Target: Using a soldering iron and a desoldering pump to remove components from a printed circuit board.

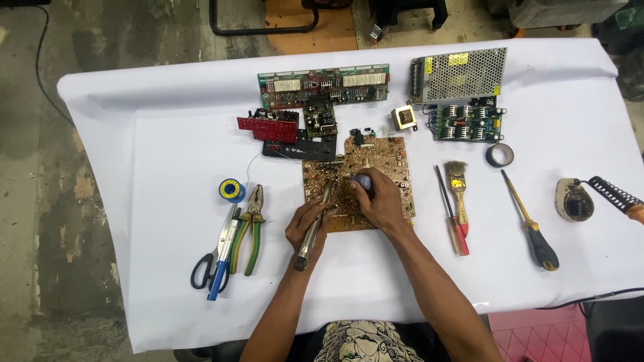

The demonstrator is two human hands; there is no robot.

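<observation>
Brown circuit board (376,175) beneath both hands (left grip (310,224) around metal tool (314,224)).

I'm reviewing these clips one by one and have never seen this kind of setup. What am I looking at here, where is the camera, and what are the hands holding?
There is no robot: a head-worn camera looks down at a person's own two hands over a white-covered table. The left hand holds a long metal tool, its tip on a brown circuit board. The right hand grips a small dark object on that board; its kind is unclear. Left lie scissors, pliers and a blue solder spool; right, a brush, screwdrivers and a soldering iron. More boards lie above.
</observation>
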